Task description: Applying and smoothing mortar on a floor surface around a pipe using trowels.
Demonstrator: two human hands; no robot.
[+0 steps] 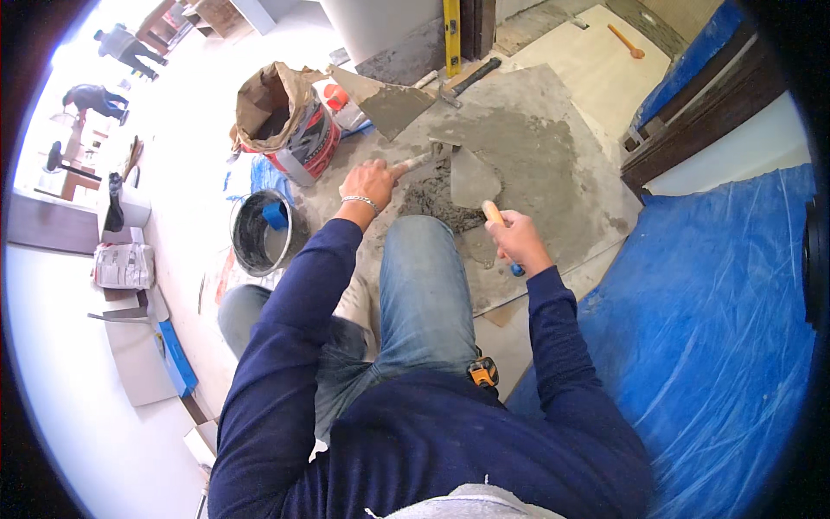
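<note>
The left hand (367, 186) is grasping a light-handled tool (413, 162), its working end lying at the upper edge of a dark heap of wet mortar (425, 199). The right hand (519, 240) is clasping with closed fingers the wooden handle of a trowel (473, 182), whose grey blade is overlapping the heap's right side. The mortar is lying on a grey board (596, 190), just ahead of the knee (419, 238). A black bucket (239, 232) is standing leftward, near an open paper sack (303, 138); a hammer (475, 78) is lying beyond.
</note>
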